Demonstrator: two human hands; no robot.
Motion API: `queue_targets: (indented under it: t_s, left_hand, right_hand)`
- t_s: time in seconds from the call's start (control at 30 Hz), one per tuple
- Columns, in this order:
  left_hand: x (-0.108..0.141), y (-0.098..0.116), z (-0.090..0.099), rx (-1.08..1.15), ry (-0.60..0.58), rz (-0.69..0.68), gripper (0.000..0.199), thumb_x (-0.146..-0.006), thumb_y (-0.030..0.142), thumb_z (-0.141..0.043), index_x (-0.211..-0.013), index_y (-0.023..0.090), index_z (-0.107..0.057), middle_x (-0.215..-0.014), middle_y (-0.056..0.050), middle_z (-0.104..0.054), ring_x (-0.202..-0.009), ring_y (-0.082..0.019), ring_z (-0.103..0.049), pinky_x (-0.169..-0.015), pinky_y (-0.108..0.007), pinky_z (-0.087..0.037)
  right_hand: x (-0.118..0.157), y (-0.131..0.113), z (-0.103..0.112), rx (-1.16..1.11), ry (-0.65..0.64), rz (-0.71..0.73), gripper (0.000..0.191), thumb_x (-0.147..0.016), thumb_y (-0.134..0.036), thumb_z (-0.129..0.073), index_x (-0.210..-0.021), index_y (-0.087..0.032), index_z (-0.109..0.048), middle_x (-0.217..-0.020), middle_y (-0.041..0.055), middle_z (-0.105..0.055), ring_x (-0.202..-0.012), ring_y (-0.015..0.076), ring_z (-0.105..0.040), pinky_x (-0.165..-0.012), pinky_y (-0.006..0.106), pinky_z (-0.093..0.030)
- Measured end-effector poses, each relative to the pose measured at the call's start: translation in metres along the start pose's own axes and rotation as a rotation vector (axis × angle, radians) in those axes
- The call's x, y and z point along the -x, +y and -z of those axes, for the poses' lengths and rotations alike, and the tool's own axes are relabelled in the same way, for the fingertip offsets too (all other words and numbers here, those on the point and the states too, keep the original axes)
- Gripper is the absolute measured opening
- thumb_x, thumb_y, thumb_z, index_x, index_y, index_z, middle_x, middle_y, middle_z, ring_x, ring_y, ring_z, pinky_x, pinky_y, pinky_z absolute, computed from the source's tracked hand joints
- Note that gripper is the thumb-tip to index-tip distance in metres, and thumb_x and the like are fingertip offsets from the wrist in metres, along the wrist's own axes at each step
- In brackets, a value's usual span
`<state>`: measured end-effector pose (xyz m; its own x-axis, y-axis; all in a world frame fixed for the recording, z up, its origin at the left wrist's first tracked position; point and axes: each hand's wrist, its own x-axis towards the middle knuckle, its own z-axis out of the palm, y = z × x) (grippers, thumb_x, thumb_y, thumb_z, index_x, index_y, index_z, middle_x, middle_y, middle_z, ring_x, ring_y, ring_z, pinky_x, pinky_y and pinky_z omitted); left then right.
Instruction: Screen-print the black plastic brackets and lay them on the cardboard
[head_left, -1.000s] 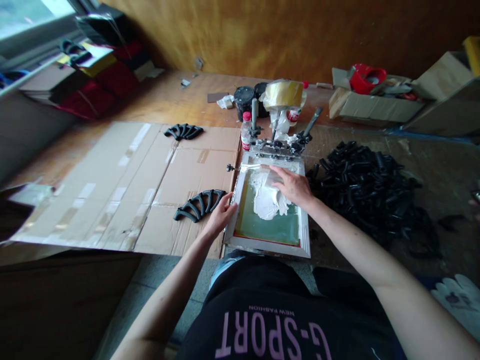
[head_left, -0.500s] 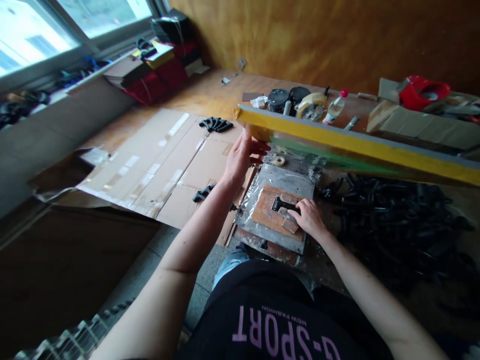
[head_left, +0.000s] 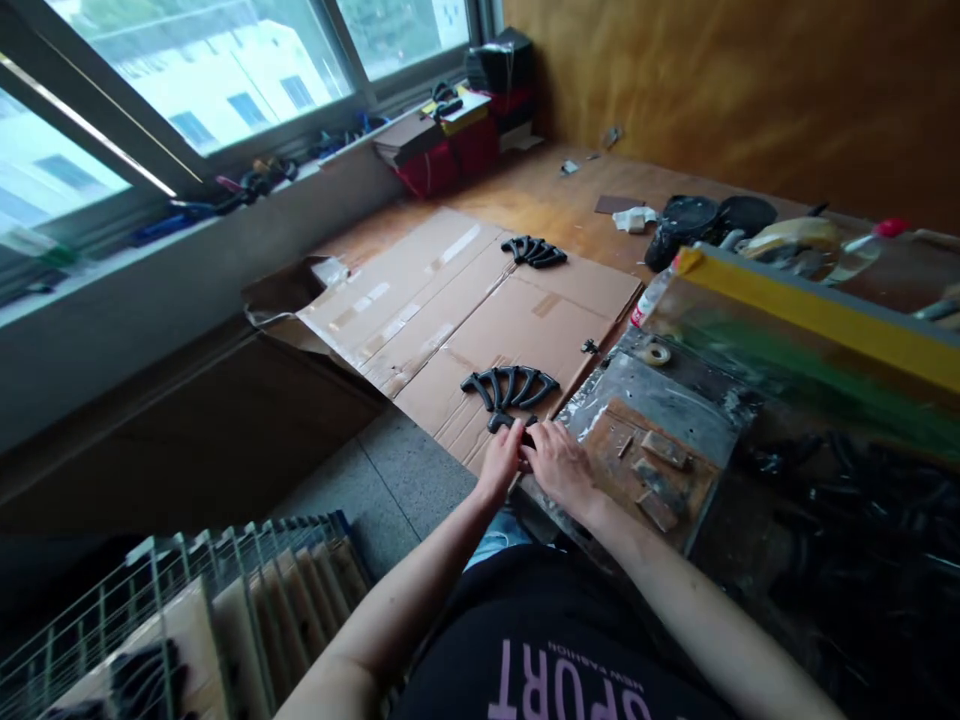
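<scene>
Both my hands meet at the near edge of the cardboard sheet. My left hand is closed with its fingertips on a black T-shaped handle, whose rounded head points left. Fingers of my right hand close around the same piece and hide most of its shaft. Just beyond lies a fan-shaped row of similar black handles on the cardboard. Another such fan sits farther back. To the right, a worn wooden jig with small blocks rests on a metal plate.
A tilted yellow-edged screen frame with a green band stands over the bench at right. Behind it are a tape roll, black tubs and a bottle. Dark loose pieces heap at right; a wire rack stands lower left.
My left hand has left the frame and come down toward me. My right hand has carried the black handle from the jig leftward to it. The view has swung left.
</scene>
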<state>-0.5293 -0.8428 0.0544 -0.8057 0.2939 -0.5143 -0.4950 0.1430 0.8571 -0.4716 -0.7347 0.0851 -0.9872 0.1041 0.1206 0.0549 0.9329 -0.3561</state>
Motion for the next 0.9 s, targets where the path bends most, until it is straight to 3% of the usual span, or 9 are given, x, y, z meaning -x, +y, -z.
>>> queue_targets:
  t_s: [0.13, 0.27, 0.43, 0.63, 0.7, 0.8, 0.9]
  left_hand:
    - [-0.068, 0.004, 0.074, -0.277, 0.115, 0.103, 0.055, -0.093, 0.062, -0.025, -0.087, 0.015, -0.054, -0.074, -0.009, -0.069, -0.055, -0.015, -0.063, -0.052, -0.026, -0.050]
    - [-0.117, 0.000, 0.115, -0.485, 0.069, 0.192, 0.058, -0.092, 0.059, -0.025, -0.068, 0.018, -0.058, -0.055, -0.011, -0.065, -0.049, -0.021, -0.062, -0.055, -0.033, -0.050]
    - [-0.162, 0.018, 0.129, -0.682, -0.045, 0.186, 0.063, -0.091, 0.057, -0.028, -0.048, 0.021, -0.057, -0.045, -0.013, -0.060, -0.050, -0.024, -0.061, -0.063, -0.035, -0.049]
    - [-0.258, 0.081, 0.133, -0.907, -0.174, 0.108, 0.054, -0.087, 0.054, -0.040, -0.051, 0.019, -0.062, -0.042, -0.009, -0.057, -0.048, -0.024, -0.060, -0.064, -0.034, -0.046]
    - [-0.278, 0.098, 0.131, -0.980, -0.213, 0.082, 0.053, -0.085, 0.055, -0.045, -0.052, 0.018, -0.063, -0.043, -0.010, -0.057, -0.053, -0.025, -0.062, -0.065, -0.033, -0.046]
    - [-0.275, 0.108, 0.132, -1.073, -0.205, 0.026, 0.055, -0.084, 0.061, -0.045, -0.065, 0.015, -0.068, -0.059, -0.015, -0.065, -0.072, -0.031, -0.067, -0.074, -0.036, -0.046]
    - [-0.242, 0.098, 0.132, -1.143, -0.055, -0.218, 0.057, -0.089, 0.062, -0.039, -0.096, 0.015, -0.069, -0.089, -0.020, -0.070, -0.098, -0.033, -0.064, -0.087, -0.039, -0.044]
  right_hand:
    - [-0.070, 0.007, -0.032, 0.039, -0.096, -0.081, 0.027, -0.096, -0.039, -0.050, -0.108, -0.018, -0.062, -0.101, 0.0120, -0.065, -0.099, 0.0262, -0.053, -0.084, 0.036, -0.042]
    - [-0.117, 0.021, -0.061, 0.127, -0.229, -0.256, 0.035, -0.095, -0.044, -0.051, -0.109, -0.015, -0.066, -0.101, 0.0158, -0.067, -0.101, 0.0282, -0.056, -0.084, 0.038, -0.043]
    - [-0.139, 0.009, -0.082, 0.071, -0.285, -0.382, 0.045, -0.094, -0.049, -0.051, -0.114, -0.013, -0.069, -0.102, 0.0186, -0.066, -0.104, 0.0284, -0.058, -0.088, 0.038, -0.043]
    - [-0.160, -0.004, -0.095, -0.085, -0.228, -0.523, 0.051, -0.095, -0.045, -0.050, -0.130, -0.010, -0.060, -0.110, 0.0194, -0.066, -0.110, 0.0265, -0.059, -0.093, 0.036, -0.044]
    - [-0.164, -0.007, -0.100, -0.135, -0.197, -0.571, 0.051, -0.095, -0.043, -0.050, -0.131, -0.008, -0.059, -0.112, 0.0193, -0.065, -0.111, 0.0255, -0.059, -0.095, 0.035, -0.044]
    - [-0.164, -0.009, -0.104, -0.199, -0.168, -0.607, 0.050, -0.095, -0.040, -0.051, -0.134, -0.010, -0.057, -0.116, 0.0181, -0.063, -0.114, 0.0245, -0.058, -0.097, 0.034, -0.044]
    - [-0.160, -0.008, -0.106, -0.243, -0.151, -0.611, 0.049, -0.094, -0.039, -0.050, -0.135, -0.012, -0.056, -0.117, 0.0170, -0.062, -0.114, 0.0243, -0.058, -0.098, 0.034, -0.045]
